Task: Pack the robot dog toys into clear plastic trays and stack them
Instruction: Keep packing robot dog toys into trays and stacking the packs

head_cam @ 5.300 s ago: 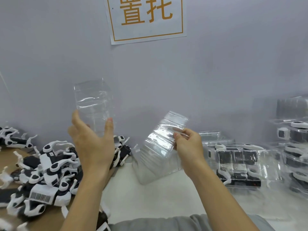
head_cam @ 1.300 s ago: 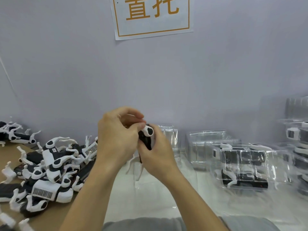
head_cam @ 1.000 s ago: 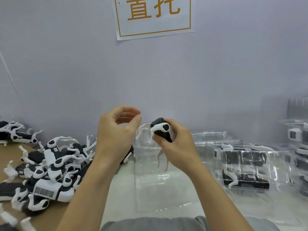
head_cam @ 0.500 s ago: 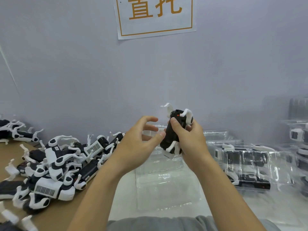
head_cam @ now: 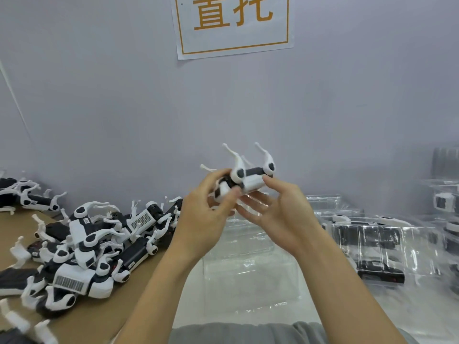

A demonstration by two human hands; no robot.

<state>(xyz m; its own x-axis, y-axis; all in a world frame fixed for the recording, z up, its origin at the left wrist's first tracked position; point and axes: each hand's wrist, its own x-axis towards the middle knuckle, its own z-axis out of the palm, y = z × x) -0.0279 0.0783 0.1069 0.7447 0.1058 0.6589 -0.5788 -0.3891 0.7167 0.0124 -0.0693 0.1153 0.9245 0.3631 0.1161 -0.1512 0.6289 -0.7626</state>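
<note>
Head view: you hold one dog (head_cam: 244,178) belly-up above the empty tray (head_cam: 248,266).
Change: dog now turned over, legs up.
Hands: left (head_cam: 202,219) pinching its end; right (head_cam: 280,212) cradling, fingers spread.
Next: seat it.

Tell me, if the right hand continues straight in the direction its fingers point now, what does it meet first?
The right hand points up and to the left, so it would first meet the robot dog toy that both hands hold, then the left hand. Depth between them is unclear.

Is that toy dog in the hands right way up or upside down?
Upside down: the toy dog is held by both hands above the empty tray, its white legs pointing up.
</note>
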